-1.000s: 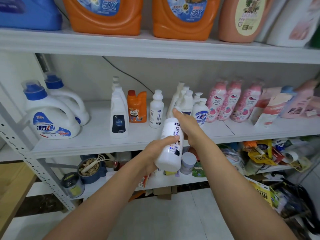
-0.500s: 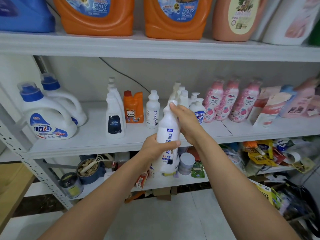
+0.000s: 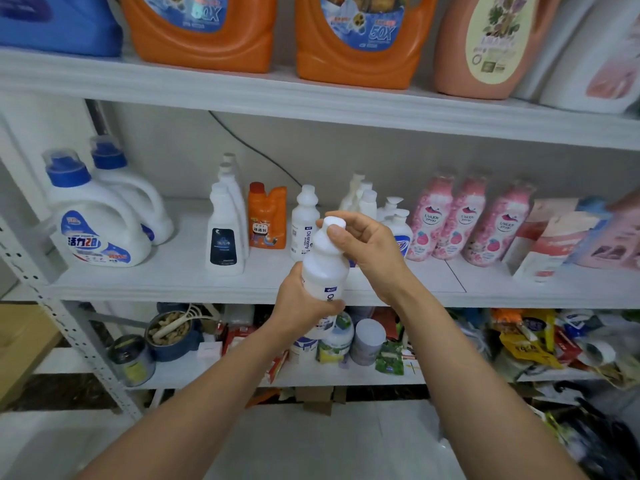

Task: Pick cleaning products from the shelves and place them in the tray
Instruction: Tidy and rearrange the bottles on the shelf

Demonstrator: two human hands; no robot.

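Observation:
I hold a white bottle (image 3: 325, 268) upright in front of the middle shelf (image 3: 173, 282). My left hand (image 3: 301, 303) grips its lower body from the left. My right hand (image 3: 367, 247) holds its neck, thumb pressed just under the white cap. Behind it on the shelf stand a matching white bottle (image 3: 304, 223), an orange bottle (image 3: 267, 216), tall white bottles (image 3: 225, 233) and three pink bottles (image 3: 467, 220). No tray is in view.
Two white jugs with blue caps (image 3: 93, 216) stand at the shelf's left. Big orange jugs (image 3: 207, 29) fill the top shelf. The lower shelf holds cans (image 3: 367, 341), a bowl (image 3: 169, 334) and packets (image 3: 533, 341). A perforated steel post (image 3: 62, 320) slants at left.
The bottle has turned from tilted, cap away, to upright and risen slightly. My right hand has shifted up to its neck; my left hand keeps its hold lower down.

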